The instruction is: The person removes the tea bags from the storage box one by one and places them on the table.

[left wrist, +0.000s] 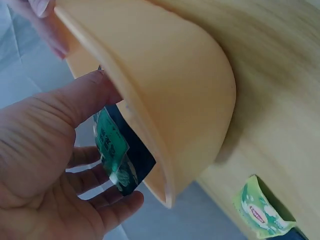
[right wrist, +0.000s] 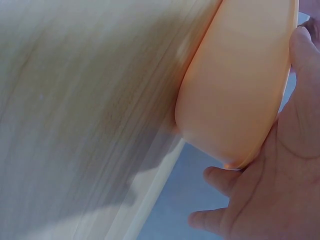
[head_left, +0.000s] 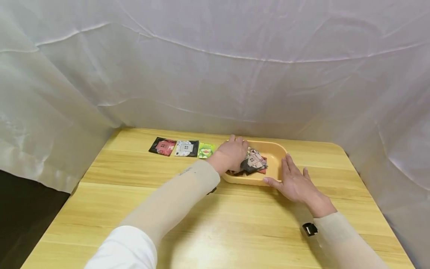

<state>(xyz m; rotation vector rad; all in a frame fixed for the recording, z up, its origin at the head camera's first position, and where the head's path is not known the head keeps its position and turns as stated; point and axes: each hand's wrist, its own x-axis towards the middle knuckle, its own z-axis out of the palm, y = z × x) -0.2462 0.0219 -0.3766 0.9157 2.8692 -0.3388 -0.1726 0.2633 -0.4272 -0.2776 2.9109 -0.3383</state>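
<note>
A yellow-orange plastic tray [head_left: 276,150] holds a loose pile of tea bag sachets [head_left: 254,160]. My left hand [head_left: 231,153] reaches in over the tray's left end. In the left wrist view, it holds a green and black tea bag sachet [left wrist: 112,137] between the thumb and the curled fingers, just inside the rim. The thumb's tip is hidden behind that rim. At the tray's right front corner, my right hand [head_left: 295,183] rests with fingers nearly straight along the side and its thumb on the front rim.
Left of the tray, three sachets lie in a row on the wooden table [head_left: 215,216]: a red and black one [head_left: 162,146], a white and black one [head_left: 186,148] and a yellow-green one [head_left: 206,150]. A pale cloth curtain [head_left: 215,89] hangs behind the table.
</note>
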